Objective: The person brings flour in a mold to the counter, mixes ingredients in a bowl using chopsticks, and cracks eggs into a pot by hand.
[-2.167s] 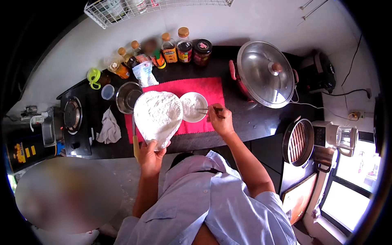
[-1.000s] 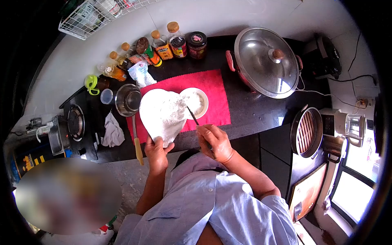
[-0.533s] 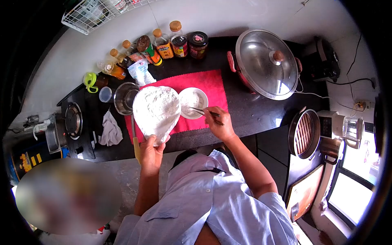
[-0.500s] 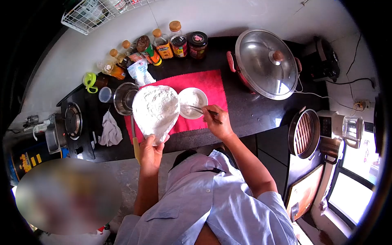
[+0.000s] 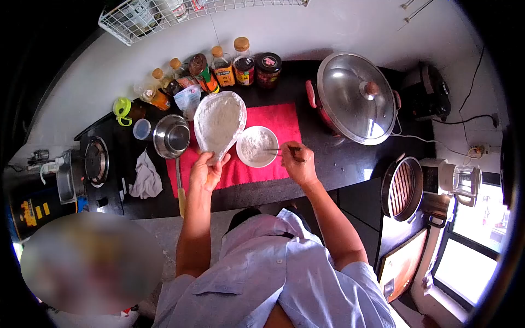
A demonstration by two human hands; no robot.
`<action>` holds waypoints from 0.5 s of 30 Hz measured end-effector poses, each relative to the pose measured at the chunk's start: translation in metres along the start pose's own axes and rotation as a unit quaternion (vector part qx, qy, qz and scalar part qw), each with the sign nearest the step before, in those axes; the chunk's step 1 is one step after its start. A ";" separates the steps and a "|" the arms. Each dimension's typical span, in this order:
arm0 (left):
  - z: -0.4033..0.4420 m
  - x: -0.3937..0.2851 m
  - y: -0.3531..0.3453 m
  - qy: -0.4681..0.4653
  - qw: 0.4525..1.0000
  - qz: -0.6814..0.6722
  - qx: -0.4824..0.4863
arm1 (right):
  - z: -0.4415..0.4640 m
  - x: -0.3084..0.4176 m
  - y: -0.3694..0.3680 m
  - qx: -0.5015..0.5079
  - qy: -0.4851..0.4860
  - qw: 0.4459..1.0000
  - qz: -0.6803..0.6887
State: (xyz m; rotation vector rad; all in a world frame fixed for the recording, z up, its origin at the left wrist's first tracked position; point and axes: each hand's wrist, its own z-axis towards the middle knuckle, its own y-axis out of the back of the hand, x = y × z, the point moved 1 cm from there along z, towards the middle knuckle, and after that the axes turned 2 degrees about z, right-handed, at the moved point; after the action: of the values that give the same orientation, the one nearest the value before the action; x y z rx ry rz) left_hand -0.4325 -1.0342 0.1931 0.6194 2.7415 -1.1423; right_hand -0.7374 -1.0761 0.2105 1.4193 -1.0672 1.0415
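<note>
On the head camera, the only view I had, I watched both bare hands at work over a dark countertop, apart from each other. The left arm reached almost straight ahead, and the left hand was clamped on the narrow end of a white vessel, thumb and fingers pinching it near the tip. The right forearm slanted inward, and the right hand was closed round a pair of dark chopsticks, their thin ends pointing left into a bowl.

The vessel was teardrop-shaped, with a broad rounded far end and a pale, powdery inside; I couldn't tell what it was made of. It was up and to the left of the bowl, partly over a red cloth with a jagged edge. The round white bowl sat on that cloth and held loose, lumpy white powder.

Left of the vessel I saw a shiny metal saucepan with a tan grip on its handle, then a crumpled grey rag. A pale packet lay just beyond the saucepan, in front of capped bottles. To the right stood a big red-handled pot under a glossy domed lid with a brown knob.
</note>
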 end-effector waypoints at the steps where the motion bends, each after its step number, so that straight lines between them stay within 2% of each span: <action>1: 0.006 0.000 0.001 0.001 1.000 0.003 0.006 | -0.005 0.000 0.002 0.013 -0.035 0.999 0.027; 2: 0.012 0.000 0.002 0.001 1.000 0.010 0.003 | -0.005 -0.010 -0.004 0.029 0.046 0.998 0.009; 3: 0.017 -0.001 0.002 0.012 1.000 0.009 0.012 | -0.009 0.012 -0.010 0.047 -0.004 0.998 0.038; 5: 0.025 -0.003 0.005 0.031 0.999 0.004 0.027 | -0.004 0.015 -0.017 0.021 0.006 0.998 0.065; 8: 0.026 0.000 0.008 0.042 0.999 -0.003 -0.018 | 0.003 0.002 -0.002 -0.034 0.007 0.999 0.024; 12: 0.036 0.003 0.006 0.045 0.998 0.030 0.013 | 0.000 0.009 -0.001 0.056 -0.067 0.993 0.085; 15: 0.045 0.003 0.004 0.027 0.998 0.041 0.026 | 0.003 0.012 -0.012 0.023 -0.023 0.993 0.111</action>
State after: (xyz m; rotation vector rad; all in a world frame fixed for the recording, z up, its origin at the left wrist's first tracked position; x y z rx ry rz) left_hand -0.4365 -1.0620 0.1575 0.7741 2.7103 -1.1984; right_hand -0.7227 -1.0791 0.2187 1.3897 -1.2637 1.2039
